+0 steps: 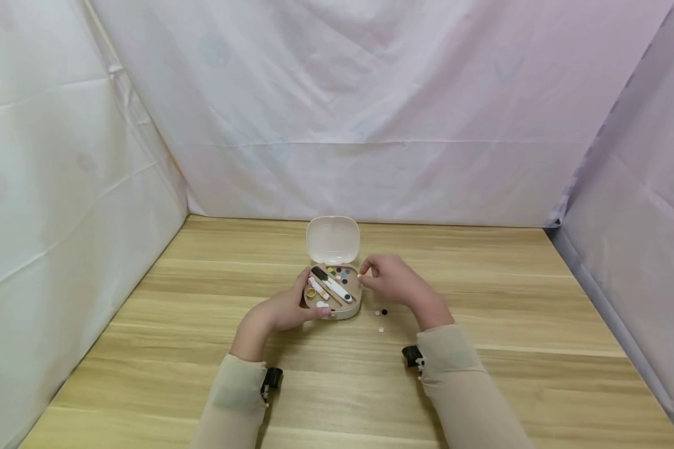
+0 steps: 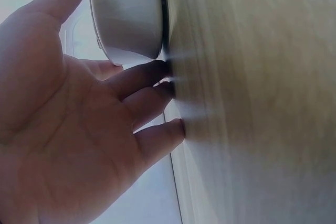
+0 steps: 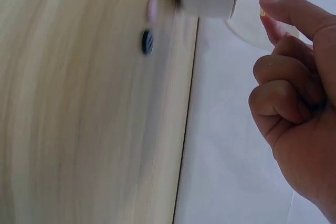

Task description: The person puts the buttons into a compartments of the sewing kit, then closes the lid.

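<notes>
An open sewing box [image 1: 345, 315] stands on the table with its clear lid [image 1: 332, 240] raised at the back. My left hand [image 1: 283, 309] grips the box's left side, thumb at the front edge and fingers along the side. A long black-and-white tool [image 1: 337, 290] lies diagonally inside, beside a gold ring [image 1: 311, 292] and a pink-and-white strip [image 1: 317, 288]. Several small coloured buttons [image 1: 345, 281] sit in the back right compartment. Just above the box's right edge, my right hand [image 1: 395, 279] pinches a tiny yellow piece [image 3: 262, 12], probably a button, between thumb and index finger.
On the table to the right of the box lie a black button [image 1: 384, 312], a pale button [image 1: 377, 313] beside it and a white button [image 1: 380, 330] nearer me. White cloth [image 1: 348, 174] hangs behind the wooden table [image 1: 247, 262] and along both sides.
</notes>
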Demonstrator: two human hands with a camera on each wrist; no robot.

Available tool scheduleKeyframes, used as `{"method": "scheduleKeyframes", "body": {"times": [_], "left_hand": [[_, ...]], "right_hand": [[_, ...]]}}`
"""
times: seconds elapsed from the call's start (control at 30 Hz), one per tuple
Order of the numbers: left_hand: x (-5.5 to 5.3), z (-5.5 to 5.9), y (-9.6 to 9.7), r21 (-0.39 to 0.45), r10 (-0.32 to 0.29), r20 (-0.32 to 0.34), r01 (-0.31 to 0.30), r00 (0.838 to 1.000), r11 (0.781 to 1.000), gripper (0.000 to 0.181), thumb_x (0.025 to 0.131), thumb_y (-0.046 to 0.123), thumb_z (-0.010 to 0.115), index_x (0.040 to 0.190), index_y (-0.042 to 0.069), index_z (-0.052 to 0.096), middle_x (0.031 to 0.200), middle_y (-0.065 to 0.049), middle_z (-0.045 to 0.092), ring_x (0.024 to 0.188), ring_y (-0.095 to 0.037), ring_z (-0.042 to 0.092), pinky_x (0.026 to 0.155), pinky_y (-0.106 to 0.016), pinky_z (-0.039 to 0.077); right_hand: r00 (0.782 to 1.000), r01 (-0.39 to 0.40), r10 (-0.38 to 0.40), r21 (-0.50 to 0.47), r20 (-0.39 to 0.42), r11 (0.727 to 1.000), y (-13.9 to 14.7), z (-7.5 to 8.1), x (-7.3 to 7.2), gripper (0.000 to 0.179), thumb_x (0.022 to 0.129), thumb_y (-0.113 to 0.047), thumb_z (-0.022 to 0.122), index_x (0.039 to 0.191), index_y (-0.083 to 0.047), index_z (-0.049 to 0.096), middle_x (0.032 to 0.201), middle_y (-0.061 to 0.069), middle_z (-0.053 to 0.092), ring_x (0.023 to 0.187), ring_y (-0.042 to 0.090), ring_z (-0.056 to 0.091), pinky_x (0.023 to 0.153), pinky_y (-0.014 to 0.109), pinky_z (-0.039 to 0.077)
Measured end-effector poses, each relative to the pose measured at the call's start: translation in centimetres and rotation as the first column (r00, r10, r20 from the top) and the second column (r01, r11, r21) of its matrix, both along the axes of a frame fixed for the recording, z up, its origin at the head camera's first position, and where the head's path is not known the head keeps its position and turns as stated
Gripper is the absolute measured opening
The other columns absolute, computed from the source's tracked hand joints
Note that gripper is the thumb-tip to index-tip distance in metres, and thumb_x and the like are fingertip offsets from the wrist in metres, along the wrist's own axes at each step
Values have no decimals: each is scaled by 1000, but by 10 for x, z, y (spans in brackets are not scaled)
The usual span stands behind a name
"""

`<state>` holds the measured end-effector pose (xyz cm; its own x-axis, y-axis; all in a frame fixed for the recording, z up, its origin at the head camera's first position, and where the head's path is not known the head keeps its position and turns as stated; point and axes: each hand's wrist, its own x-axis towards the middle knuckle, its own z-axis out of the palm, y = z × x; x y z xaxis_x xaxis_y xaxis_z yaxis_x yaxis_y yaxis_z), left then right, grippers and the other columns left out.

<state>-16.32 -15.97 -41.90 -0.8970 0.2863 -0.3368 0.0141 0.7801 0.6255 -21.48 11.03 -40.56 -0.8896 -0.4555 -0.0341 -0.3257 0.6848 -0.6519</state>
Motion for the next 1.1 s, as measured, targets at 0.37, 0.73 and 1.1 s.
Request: {"method": "scheduleKeyframes", "body": {"times": [0.37, 0.73, 1.1], "left_hand": [[-2, 2, 2, 20, -10, 8, 9, 1000, 1000, 116, 96, 59, 73, 173, 17, -2, 169, -30, 36, 151, -46, 46, 123, -61, 40], [-3, 0, 2, 18, -12, 3, 12, 1000, 1000, 116, 96, 60, 73, 173, 17, -2, 169, -30, 35, 150, -47, 46, 123, -61, 40], [-2, 1, 2, 20, -7, 4, 7, 1000, 1000, 116, 96, 59, 73, 173, 18, -2, 168, -30, 36, 150, -47, 46, 123, -61, 40]], "right_hand": [[999, 41, -41, 12, 5, 999, -15, 0, -7, 14, 101, -18, 68, 109, -7, 73, 64, -4, 47, 56, 11, 41, 51, 24, 35], [997, 24, -25, 7, 69, 1000, -21, -8, -11, 6, 99, -11, 67, 102, -8, 72, 65, -3, 53, 57, 11, 45, 53, 23, 39], [999, 7, -9, 37, 38, 999, -24, -8, -12, 8, 97, -9, 66, 101, -8, 73, 67, -3, 53, 59, 10, 47, 54, 23, 40]]}}
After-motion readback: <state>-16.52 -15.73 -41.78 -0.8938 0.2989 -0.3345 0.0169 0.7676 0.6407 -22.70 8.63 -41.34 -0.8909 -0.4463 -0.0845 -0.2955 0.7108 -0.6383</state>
